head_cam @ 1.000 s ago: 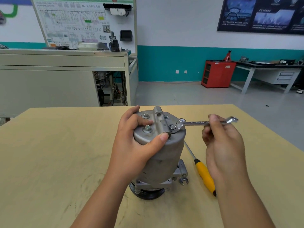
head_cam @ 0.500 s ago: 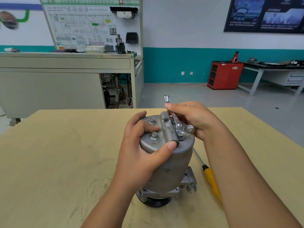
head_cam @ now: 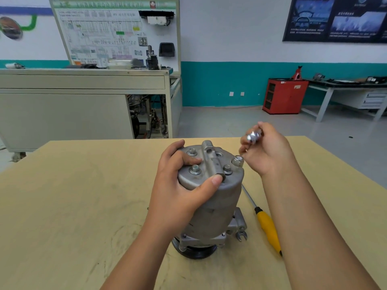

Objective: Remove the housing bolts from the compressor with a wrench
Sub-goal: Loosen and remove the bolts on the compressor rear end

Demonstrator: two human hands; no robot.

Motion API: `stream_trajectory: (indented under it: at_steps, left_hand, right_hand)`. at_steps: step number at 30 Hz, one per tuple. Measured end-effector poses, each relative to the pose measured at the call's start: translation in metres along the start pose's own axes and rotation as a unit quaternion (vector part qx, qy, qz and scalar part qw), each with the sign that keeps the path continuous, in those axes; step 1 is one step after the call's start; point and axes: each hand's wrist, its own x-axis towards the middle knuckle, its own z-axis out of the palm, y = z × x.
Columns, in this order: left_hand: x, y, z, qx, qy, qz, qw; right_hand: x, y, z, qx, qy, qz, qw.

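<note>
A grey metal compressor (head_cam: 215, 206) stands upright on the wooden table (head_cam: 73, 206). My left hand (head_cam: 180, 185) grips its top, thumb near the front rim and fingers between two bolts (head_cam: 195, 169). A raised bolt (head_cam: 238, 160) stands at the right rim, with another bolt (head_cam: 227, 169) beside it. My right hand (head_cam: 270, 149) is lifted just right of the compressor's top and grips the wrench (head_cam: 253, 136). The wrench is blurred and only its shiny end shows above my fingers, off the bolts.
A yellow-handled screwdriver (head_cam: 268, 229) lies on the table right of the compressor, partly under my right forearm. Beyond the table stand a grey training cabinet (head_cam: 83, 101), a red cabinet (head_cam: 284, 96) and a workbench (head_cam: 345, 91).
My right hand swung the wrench from pointing right to pointing away on a right-side bolt, then lifted it off. The left hand kept its grip on the compressor.
</note>
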Motion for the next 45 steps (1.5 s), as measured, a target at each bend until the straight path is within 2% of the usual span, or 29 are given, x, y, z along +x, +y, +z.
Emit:
stream_trajectory:
  at_steps: [2,6,10,14,18,21,23,25,29,31,36,38,40,42,45]
  left_hand:
    - [-0.001,-0.001,-0.002,-0.003,0.003,-0.001,1.0]
    - [-0.003,-0.002,-0.004,-0.008,0.009,-0.003,1.0]
    - [-0.004,-0.001,-0.004,-0.01,0.013,-0.003,1.0]
    - [-0.006,-0.001,-0.006,-0.008,0.02,0.0,1.0]
    - [-0.008,-0.001,-0.006,-0.008,0.029,0.0,1.0]
    - [-0.009,-0.001,-0.008,-0.006,0.031,0.001,1.0]
    - [-0.01,-0.001,-0.008,-0.006,0.032,0.001,0.999]
    - [-0.009,-0.001,-0.007,-0.005,0.032,0.0,0.999]
    - [-0.008,-0.001,-0.005,-0.004,0.032,0.003,0.999]
    - [-0.007,-0.001,-0.004,-0.002,0.033,0.003,0.999]
    - [-0.007,-0.001,-0.002,-0.001,0.029,0.003,1.0]
    - [-0.007,-0.002,-0.002,-0.002,0.03,0.002,1.0]
    - [-0.007,-0.002,-0.003,-0.005,0.031,0.002,1.0]
    - [-0.007,-0.002,-0.003,-0.006,0.031,0.003,0.999]
    - [-0.008,-0.002,-0.004,-0.007,0.032,0.004,0.999]
  right_hand:
    - [-0.008,-0.002,-0.005,-0.026,0.027,-0.039,0.999]
    - [-0.038,0.004,-0.013,-0.059,0.0,-0.086,0.995]
    - [-0.073,0.013,-0.016,-0.118,0.006,-0.224,0.967]
    - [-0.101,0.031,-0.02,-0.241,0.01,-0.4,0.884]
    - [-0.116,0.048,-0.029,-0.35,0.013,-0.498,0.793]
    - [-0.123,0.052,-0.032,-0.423,-0.001,-0.572,0.703]
    - [-0.126,0.053,-0.034,-0.445,-0.013,-0.593,0.671]
    - [-0.127,0.053,-0.033,-0.452,-0.018,-0.598,0.661]
    - [-0.127,0.053,-0.032,-0.45,-0.025,-0.585,0.674]
    - [-0.127,0.053,-0.032,-0.434,-0.024,-0.562,0.703]
    - [-0.118,0.038,-0.038,-0.305,-0.037,-0.425,0.851]
    - [-0.109,0.03,-0.043,-0.229,-0.032,-0.344,0.91]
    - [-0.095,0.027,-0.047,-0.16,-0.018,-0.265,0.951]
    - [-0.078,0.026,-0.046,-0.149,0.003,-0.222,0.964]
    - [-0.053,0.024,-0.035,-0.201,0.02,-0.204,0.958]
